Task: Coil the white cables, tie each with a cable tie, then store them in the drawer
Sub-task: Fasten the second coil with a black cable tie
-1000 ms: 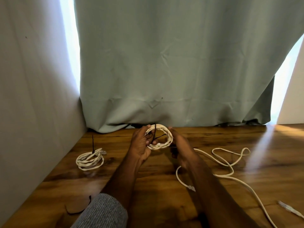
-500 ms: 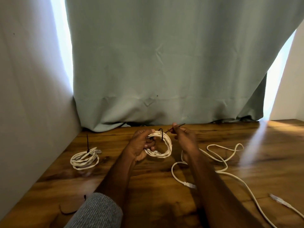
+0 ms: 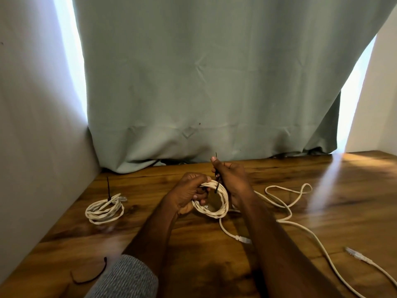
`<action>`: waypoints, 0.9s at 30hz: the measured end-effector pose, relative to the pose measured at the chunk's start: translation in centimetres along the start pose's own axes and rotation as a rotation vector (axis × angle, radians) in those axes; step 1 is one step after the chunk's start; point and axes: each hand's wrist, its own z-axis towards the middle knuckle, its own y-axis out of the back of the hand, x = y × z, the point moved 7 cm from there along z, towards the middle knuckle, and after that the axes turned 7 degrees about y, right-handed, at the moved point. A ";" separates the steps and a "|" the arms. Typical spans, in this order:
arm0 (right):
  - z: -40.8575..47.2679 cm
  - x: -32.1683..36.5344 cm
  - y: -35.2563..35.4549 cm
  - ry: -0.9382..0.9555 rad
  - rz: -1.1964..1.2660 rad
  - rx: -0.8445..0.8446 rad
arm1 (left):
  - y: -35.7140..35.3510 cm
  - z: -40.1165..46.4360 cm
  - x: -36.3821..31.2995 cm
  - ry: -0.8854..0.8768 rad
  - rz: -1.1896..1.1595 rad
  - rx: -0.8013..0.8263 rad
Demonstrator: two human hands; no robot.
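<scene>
White coil, light and springy, gripped at its rim by left hand; right hand fingers pinch black cable tie tail.

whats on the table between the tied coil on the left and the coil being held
Only bare wooden table, going by the head view; nothing lies between the tied coil and the held coil, which the left hand grips.
</scene>
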 end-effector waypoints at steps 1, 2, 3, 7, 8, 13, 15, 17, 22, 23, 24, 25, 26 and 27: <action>0.0 -0.1 -0.1 -0.013 0.024 0.027 | 0.3 0.1 0.1 -0.003 -0.004 -0.012; -0.1 -0.1 -0.3 -0.025 0.063 0.059 | 0.6 0.1 0.1 -0.002 -0.012 -0.023; -0.1 -0.1 -0.4 -0.039 0.111 0.095 | 0.9 0.1 0.1 -0.002 -0.020 -0.034; -0.4 0.4 -0.9 -0.091 0.230 0.229 | 1.3 0.1 0.0 -0.019 -0.028 -0.060; -0.5 0.5 -0.9 -0.099 0.254 0.254 | 1.4 0.1 -0.1 -0.021 -0.034 -0.061; -1.0 0.5 -1.2 -0.141 0.267 0.352 | 1.7 0.1 0.0 -0.007 -0.073 -0.074; -0.9 0.1 -1.3 -0.157 0.302 0.341 | 1.6 0.0 0.0 -0.005 -0.085 -0.072; -0.7 -0.1 -1.5 -0.177 0.370 0.339 | 1.5 0.0 0.0 -0.012 -0.107 -0.058; -0.7 -0.4 -1.2 -0.201 0.353 0.356 | 1.3 0.1 -0.1 -0.021 -0.113 -0.051; -0.7 -0.4 -1.2 -0.195 0.336 0.345 | 1.3 0.2 -0.1 -0.022 -0.112 -0.047; -0.6 -0.4 -1.1 -0.186 0.318 0.328 | 1.4 0.2 -0.1 -0.022 -0.114 -0.044; -0.4 -0.5 -1.0 -0.178 0.304 0.309 | 1.4 0.2 0.0 -0.021 -0.118 -0.045; -0.2 -0.7 -1.0 -0.180 0.300 0.289 | 1.4 0.2 0.0 -0.019 -0.126 -0.043; -0.1 -1.0 -0.9 -0.193 0.311 0.267 | 1.2 0.2 0.0 -0.017 -0.133 -0.035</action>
